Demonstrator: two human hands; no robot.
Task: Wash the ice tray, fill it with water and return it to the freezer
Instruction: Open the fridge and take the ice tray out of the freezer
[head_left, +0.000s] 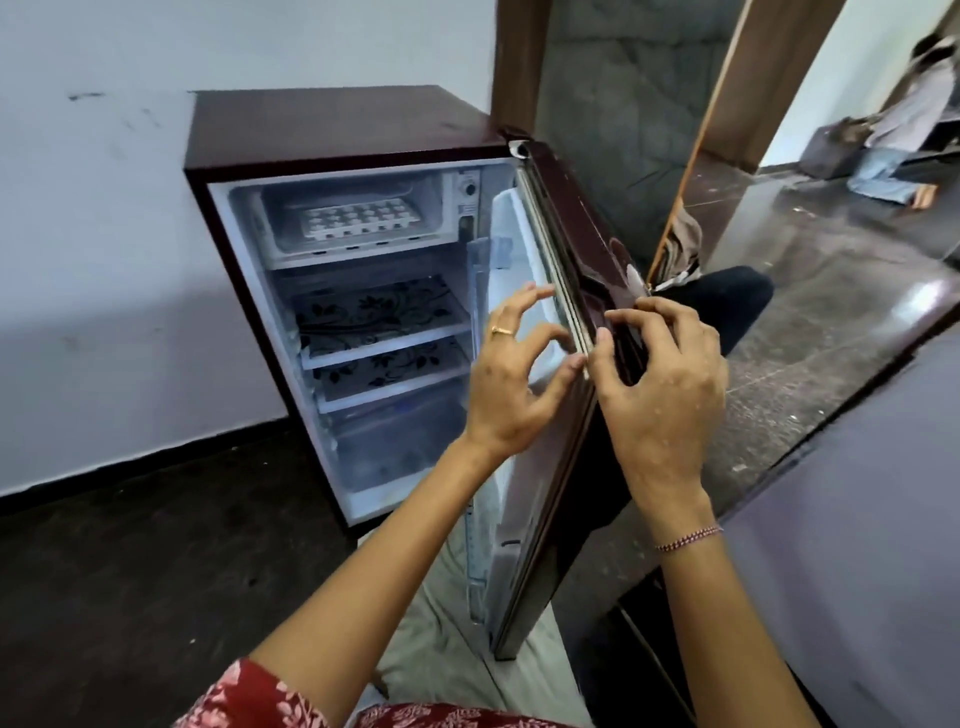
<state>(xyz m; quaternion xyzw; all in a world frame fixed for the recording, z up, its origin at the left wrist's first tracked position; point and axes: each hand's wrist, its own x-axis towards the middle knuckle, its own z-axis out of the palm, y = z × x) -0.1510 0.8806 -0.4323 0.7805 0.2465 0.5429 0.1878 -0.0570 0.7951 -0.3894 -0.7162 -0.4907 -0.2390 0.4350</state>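
Note:
A small maroon fridge (332, 124) stands on the floor with its door (563, 208) swung open to the right. The white ice tray (358, 218) lies flat inside the freezer compartment (275, 234) at the top. Whether it holds water I cannot tell. My left hand (511, 384) hovers at the inner side of the door's edge, fingers spread and holding nothing. My right hand (660, 389) is on the door's outer side, thumb and fingers curled around its edge.
Two shelves with black floral mats (374, 312) and a clear drawer (395, 436) sit below the freezer. A white wall (104, 260) is behind, with dark floor (130, 571) in front. A grey counter edge (857, 467) runs at the right. A person (904, 130) kneels far back right.

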